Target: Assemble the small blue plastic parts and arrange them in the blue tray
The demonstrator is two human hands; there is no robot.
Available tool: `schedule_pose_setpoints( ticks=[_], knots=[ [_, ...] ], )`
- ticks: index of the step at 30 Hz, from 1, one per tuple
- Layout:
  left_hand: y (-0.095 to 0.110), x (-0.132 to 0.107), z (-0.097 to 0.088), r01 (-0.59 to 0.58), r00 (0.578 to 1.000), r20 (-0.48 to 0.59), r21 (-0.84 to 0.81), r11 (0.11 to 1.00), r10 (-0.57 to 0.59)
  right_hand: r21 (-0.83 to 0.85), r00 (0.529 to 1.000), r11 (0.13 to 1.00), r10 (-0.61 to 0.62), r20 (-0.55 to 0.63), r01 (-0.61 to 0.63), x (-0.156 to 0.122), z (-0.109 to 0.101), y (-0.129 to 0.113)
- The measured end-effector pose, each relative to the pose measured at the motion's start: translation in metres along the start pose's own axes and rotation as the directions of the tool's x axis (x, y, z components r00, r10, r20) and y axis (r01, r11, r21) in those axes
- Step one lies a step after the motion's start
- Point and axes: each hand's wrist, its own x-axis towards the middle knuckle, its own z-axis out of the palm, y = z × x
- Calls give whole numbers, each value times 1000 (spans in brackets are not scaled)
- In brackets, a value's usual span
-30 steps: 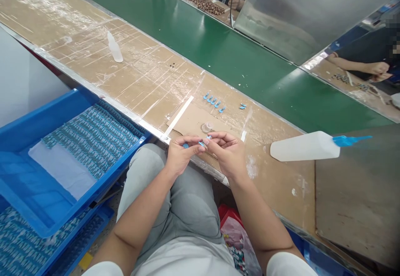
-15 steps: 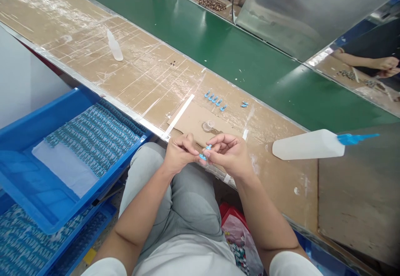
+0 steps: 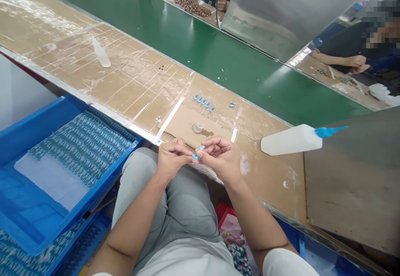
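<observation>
Both hands meet just in front of the table's near edge. My left hand (image 3: pixel 171 157) pinches a small blue piece (image 3: pixel 195 156) between thumb and fingertips. My right hand (image 3: pixel 223 159) is closed at the fingertips on the same spot, where another bit of blue (image 3: pixel 201 147) shows. Whether these are one piece or two, I cannot tell. Beyond the fingers lies a cardboard sheet (image 3: pixel 179 122) bearing a small clear cup (image 3: pixel 198 127) and a wet-looking patch. Several small blue pieces (image 3: pixel 203 101) lie in a slanted row behind it, with a little cluster of blue pieces (image 3: pixel 232 105) to their right.
A white bottle with blue nozzle (image 3: pixel 289 140) lies at right; a smaller translucent bottle (image 3: pixel 101 53) is at left. A green conveyor belt (image 3: pixel 187 38) runs behind the table. A blue crate (image 3: pixel 40 201) of small parts stands at left. People work across the belt.
The whole view has shifted, so the table and bottles appear further left. Both hands keep their pinch on the blue pieces with little visible movement.
</observation>
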Motion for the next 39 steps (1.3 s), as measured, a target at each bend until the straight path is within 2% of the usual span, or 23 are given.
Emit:
schedule_pose_setpoints(
  ticks=[2,5,8,11,16,20,24,28,32,39],
  knots=[
    [-5,-2,6,-28,997,-72,15,999,29,28,992,999,-27,-125,31,-3,2,7],
    [-11,-7,18,-94,982,-157,103,990,109,29,949,994,-91,-302,104,-6,7,15],
    [-15,-13,27,-150,974,-144,180,972,177,-17,891,983,-172,-420,182,-9,12,20],
    [-19,-18,32,-144,982,-98,157,977,161,-48,844,974,-215,-492,220,-9,16,23],
    [-26,-20,28,-93,990,-97,81,992,101,-79,829,970,-239,-506,231,-9,18,27],
    [-23,-17,25,-160,986,-39,103,982,164,-76,833,968,-246,-496,240,-9,18,26],
    [-15,-17,24,-246,969,16,193,950,248,-41,851,971,-226,-474,235,-9,16,23],
    [-9,-19,26,-309,949,31,272,912,312,-30,829,969,-227,-511,247,-8,16,23],
    [-7,-19,26,-317,948,69,287,904,310,-41,805,960,-256,-535,277,-6,16,26],
    [-14,-13,20,-324,946,92,204,924,311,-21,826,962,-245,-507,273,-2,16,27]
  ],
)
